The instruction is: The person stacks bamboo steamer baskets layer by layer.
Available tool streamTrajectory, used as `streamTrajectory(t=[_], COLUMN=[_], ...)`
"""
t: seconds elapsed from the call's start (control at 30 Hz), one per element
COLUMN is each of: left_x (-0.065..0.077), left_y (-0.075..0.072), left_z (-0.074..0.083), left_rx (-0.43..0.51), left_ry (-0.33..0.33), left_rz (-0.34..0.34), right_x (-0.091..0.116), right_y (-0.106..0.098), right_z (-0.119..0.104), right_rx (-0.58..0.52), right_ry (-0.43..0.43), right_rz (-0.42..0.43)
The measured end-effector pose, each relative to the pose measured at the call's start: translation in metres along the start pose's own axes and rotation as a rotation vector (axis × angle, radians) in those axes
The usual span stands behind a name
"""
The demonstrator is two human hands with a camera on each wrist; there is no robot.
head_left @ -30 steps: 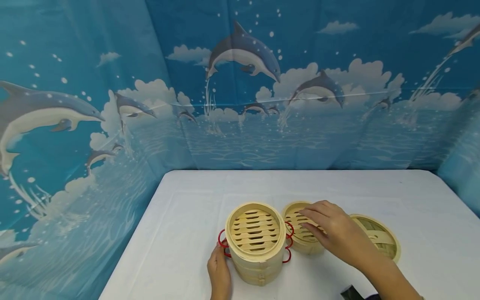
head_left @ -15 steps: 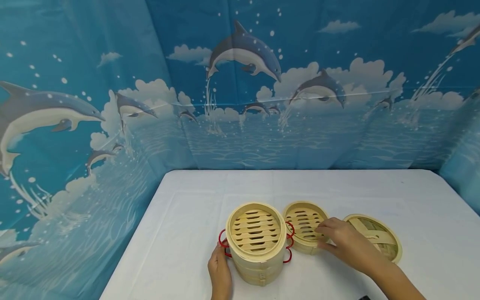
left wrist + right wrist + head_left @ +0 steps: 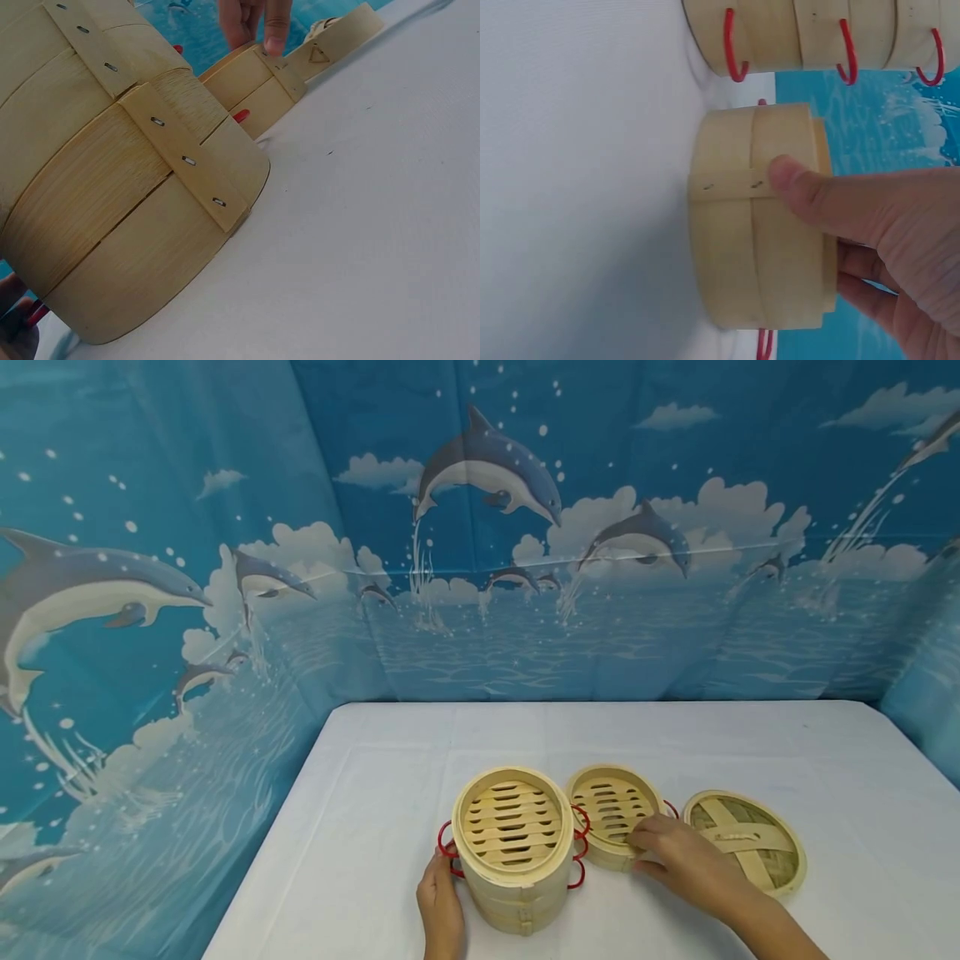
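Observation:
A tall stack of bamboo steamer baskets (image 3: 517,893) stands upright on the table, its slatted top facing up. At its left side my left hand (image 3: 439,897) holds it by the red loop handles, with the fingertips partly hidden. To the right sits a single bamboo steamer basket (image 3: 611,810). My right hand (image 3: 693,864) pinches its near right rim. In the right wrist view the thumb (image 3: 802,191) presses on the outer wall of this basket (image 3: 727,255), and the other fingers go over the rim, partly hidden.
A woven bamboo lid (image 3: 750,839) lies to the right of the single basket, close to the right hand. Red handles (image 3: 577,847) stick out between the stack and that basket. A white cloth covers the table (image 3: 360,827); a dolphin-print curtain (image 3: 480,610) hangs behind.
My right hand has moved from above the single basket to its near right rim and now pinches it. The left hand and the stack have stayed in place.

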State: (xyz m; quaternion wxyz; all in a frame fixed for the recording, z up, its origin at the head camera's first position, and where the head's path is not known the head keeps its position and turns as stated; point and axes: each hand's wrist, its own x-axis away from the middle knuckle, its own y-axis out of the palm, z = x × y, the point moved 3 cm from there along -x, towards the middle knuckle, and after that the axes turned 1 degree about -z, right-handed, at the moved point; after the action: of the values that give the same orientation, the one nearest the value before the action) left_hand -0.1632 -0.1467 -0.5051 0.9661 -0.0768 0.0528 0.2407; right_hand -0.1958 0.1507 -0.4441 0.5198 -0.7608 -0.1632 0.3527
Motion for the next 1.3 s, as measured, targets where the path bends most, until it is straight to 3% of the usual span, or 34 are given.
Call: streamTrajectory(t=[0.43, 0.7, 0.87, 1.07, 1.3], left_x=[-0.001, -0.001, 0.000, -0.001, -0.001], left_y=[0.000, 0.000, -0.001, 0.000, 0.001], left_z=[-0.001, -0.002, -0.001, -0.002, -0.002], left_rx=[0.009, -0.003, -0.006, 0.011, 0.022], left_ry=[0.011, -0.002, 0.008, -0.018, -0.008], left_rz=[-0.029, -0.054, -0.036, -0.028, -0.034], right_x=[0.000, -0.001, -0.002, -0.010, -0.031], right_y=[0.012, 0.010, 0.006, -0.010, -0.049], right_z=[0.001, 0.001, 0.001, 0.003, 0.005], right_rx=[-0.025, -0.011, -0.008, -0.003, 0.051], right_ry=[-0.080, -0.068, -0.082, -0.091, -0.089], right_rz=[0.107, 0.077, 0.067, 0.074, 0.083])
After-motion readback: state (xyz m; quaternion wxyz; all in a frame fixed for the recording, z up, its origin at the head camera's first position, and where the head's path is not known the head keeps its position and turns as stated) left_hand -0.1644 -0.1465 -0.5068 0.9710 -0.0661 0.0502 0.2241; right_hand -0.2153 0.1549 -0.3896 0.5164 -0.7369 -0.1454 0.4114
